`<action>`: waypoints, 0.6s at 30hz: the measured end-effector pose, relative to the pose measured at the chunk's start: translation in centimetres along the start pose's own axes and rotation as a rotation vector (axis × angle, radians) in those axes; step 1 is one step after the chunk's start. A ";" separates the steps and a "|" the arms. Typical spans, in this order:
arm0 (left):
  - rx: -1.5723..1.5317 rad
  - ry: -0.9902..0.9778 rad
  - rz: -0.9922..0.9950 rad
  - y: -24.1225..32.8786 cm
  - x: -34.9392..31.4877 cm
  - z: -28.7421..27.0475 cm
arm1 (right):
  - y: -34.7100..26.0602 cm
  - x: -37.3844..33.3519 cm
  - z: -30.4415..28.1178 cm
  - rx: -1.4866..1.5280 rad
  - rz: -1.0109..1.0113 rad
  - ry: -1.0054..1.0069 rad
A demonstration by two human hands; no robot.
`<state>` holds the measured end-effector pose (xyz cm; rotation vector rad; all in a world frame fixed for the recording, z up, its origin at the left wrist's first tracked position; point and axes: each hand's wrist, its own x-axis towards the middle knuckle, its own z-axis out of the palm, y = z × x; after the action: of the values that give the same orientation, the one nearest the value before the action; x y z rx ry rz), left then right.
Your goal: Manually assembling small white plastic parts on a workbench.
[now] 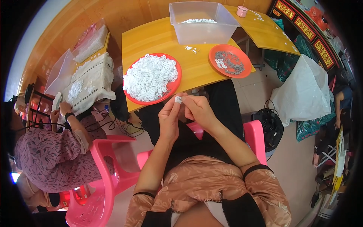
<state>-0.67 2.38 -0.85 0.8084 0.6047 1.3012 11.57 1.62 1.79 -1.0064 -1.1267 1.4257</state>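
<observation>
Over my lap, just off the table's front edge, my left hand (169, 120) pinches a small white plastic piece (178, 99) between thumb and fingertips. My right hand (201, 113) is closed too, its thumb and forefinger pressed at the right side of the same piece. Whether the right fingers also hold a smaller part is hidden. Beyond my left hand, a heap of white oval plastic pieces (149, 77) fills a red plate (179, 78). Further right, an orange-red plate (242, 53) carries thin grey metal parts (235, 67) and several white pieces (220, 63).
A clear plastic bin (202, 34) with white pieces stands at the back of the yellow table (141, 41). To the left, another person (62, 151) works at a cloth-covered table (96, 72). A pink chair (102, 170) stands between us. On the right are a white sack (302, 89) and a black bag (267, 126).
</observation>
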 end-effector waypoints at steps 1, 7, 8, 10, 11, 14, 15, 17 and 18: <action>0.008 -0.014 -0.014 0.0 0.1 -0.2 | -0.1 0.0 -0.1 -0.003 -0.004 -0.004; 0.069 -0.002 0.004 -0.1 0.5 -0.2 | -0.4 0.1 -0.1 -0.045 -0.021 -0.019; 0.097 0.010 0.006 -0.2 0.4 -0.2 | -0.4 0.1 0.0 -0.037 0.004 -0.008; 0.103 0.002 0.041 -0.4 0.3 -0.4 | 0.1 0.2 0.2 -0.008 0.023 0.010; 0.118 0.006 0.055 -0.5 0.3 -0.6 | 0.3 0.3 0.1 -0.025 0.004 0.007; 0.060 -0.002 0.061 -0.8 0.1 -0.8 | -0.5 0.4 0.2 -0.006 0.094 -0.034; 0.006 0.007 0.060 -0.9 0.0 -0.5 | -1.0 0.7 -0.2 -0.022 0.079 -0.038; -0.033 0.026 0.043 -0.8 -0.2 -0.5 | -1.7 1.3 -1.2 -0.070 0.205 -0.050; -0.054 0.005 -0.030 -0.6 -0.2 -0.8 | -2.7 2.3 -2.0 -0.145 0.200 0.007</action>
<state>-0.97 2.25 -1.79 0.7495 0.5812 1.2876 13.78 4.29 3.93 -1.2549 -1.1636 1.5118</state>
